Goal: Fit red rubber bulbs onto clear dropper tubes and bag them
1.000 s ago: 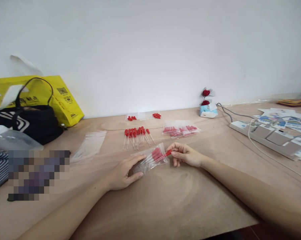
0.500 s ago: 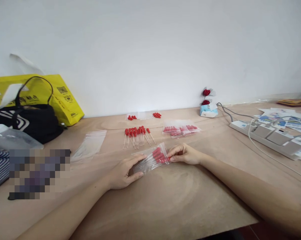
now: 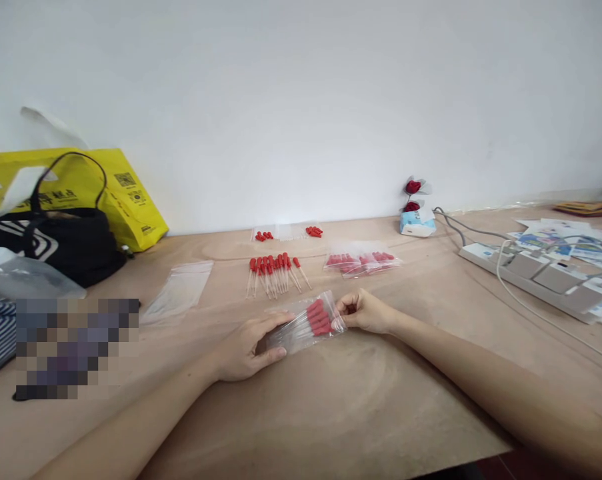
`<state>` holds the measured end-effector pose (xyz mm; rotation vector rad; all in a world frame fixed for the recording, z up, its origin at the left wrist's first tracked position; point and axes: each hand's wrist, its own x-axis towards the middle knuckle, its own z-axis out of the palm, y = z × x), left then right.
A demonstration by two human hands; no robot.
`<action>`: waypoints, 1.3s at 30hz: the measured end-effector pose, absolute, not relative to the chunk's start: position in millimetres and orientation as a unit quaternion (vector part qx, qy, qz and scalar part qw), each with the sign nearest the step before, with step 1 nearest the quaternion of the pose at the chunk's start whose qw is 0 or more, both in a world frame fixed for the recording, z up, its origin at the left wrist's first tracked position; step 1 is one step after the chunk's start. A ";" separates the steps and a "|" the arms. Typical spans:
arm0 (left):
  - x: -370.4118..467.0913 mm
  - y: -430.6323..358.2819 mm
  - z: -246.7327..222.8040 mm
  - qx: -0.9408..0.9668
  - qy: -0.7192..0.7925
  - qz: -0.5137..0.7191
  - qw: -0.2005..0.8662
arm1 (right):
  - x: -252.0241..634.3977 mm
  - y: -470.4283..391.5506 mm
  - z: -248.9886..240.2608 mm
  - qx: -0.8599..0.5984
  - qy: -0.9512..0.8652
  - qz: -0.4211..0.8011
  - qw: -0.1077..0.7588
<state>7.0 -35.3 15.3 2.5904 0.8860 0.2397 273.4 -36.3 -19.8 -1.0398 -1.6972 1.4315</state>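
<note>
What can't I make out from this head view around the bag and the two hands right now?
- Clear bag: whether its mouth is sealed, hidden by the right hand.
- Droppers inside it: count unclear, overlapping and small.
- Left hand: its grip under the bag's closed end is covered by fingers.
- Pixelated patch: blurred out.
- Power strip: cut by the right edge.
- Filled bags: contents too small to count.

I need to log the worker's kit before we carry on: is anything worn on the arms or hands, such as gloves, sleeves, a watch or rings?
Nothing shows. The left hand and right hand are bare, with no gloves. Both forearms are uncovered as far as the picture reaches, with no sleeve, watch or band. No ring is visible on the fingers, though some are tucked out of sight.
</note>
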 end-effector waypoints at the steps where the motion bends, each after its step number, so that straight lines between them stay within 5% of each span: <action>1: 7.1 -35.3 15.2 0.925 0.315 0.088 0.194 | 272.8 -37.6 -19.8 -0.399 -0.665 0.536 0.333; 6: 7.4 -34.8 13.8 0.927 0.310 0.099 0.187 | 275.6 -39.2 -17.7 -0.398 -0.697 0.497 0.331; 17: 7.6 -34.4 14.5 0.929 0.301 0.098 0.190 | 263.0 -8.6 -12.9 -0.636 -0.608 0.341 0.332; 25: 5.1 -34.6 10.9 0.936 0.263 0.131 0.192 | 261.3 -8.8 -4.5 -0.541 -0.631 0.485 0.272; 32: 2.6 -30.3 10.7 0.925 0.292 0.193 0.147 | 287.2 -11.1 16.0 -0.459 -0.591 0.542 0.383; 39: -28.4 3.6 9.4 0.830 0.515 0.213 -0.015 | 306.1 32.0 17.9 -0.543 -0.463 0.428 0.555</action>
